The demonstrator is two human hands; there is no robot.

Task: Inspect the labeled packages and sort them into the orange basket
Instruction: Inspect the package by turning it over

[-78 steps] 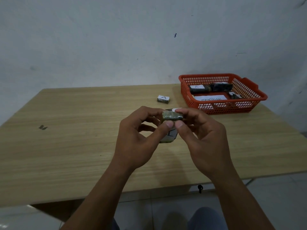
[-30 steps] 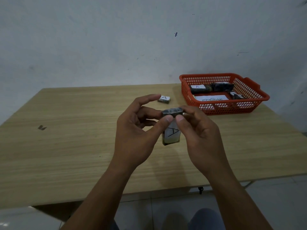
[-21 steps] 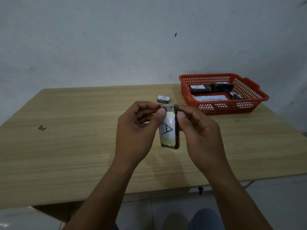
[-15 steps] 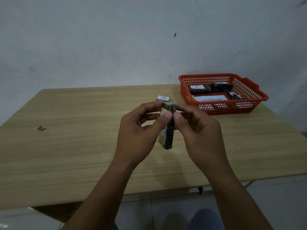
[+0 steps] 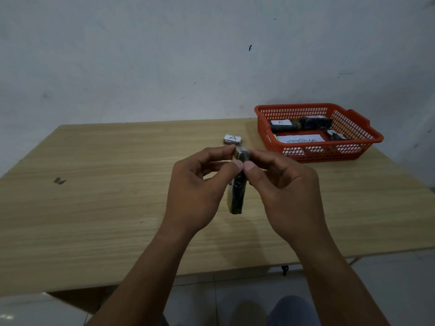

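Held package: we see a dark wrapped package point(image 5: 237, 195) hanging edge-on above the wooden table point(image 5: 98, 198), its label face turned away from us.
Left hand: our left hand point(image 5: 200, 184) pinches the package's upper end between thumb and curled fingers.
Right hand: our right hand point(image 5: 286, 184) pinches the same upper end from the opposite side, thumb tip beside the left thumb.
Loose package: a small package labelled "A" point(image 5: 232, 139) lies on the table beyond the hands.
Orange basket: the basket point(image 5: 353, 150) stands at the table's far right, holding several dark packages and a paper sheet with handwriting point(image 5: 302, 139).
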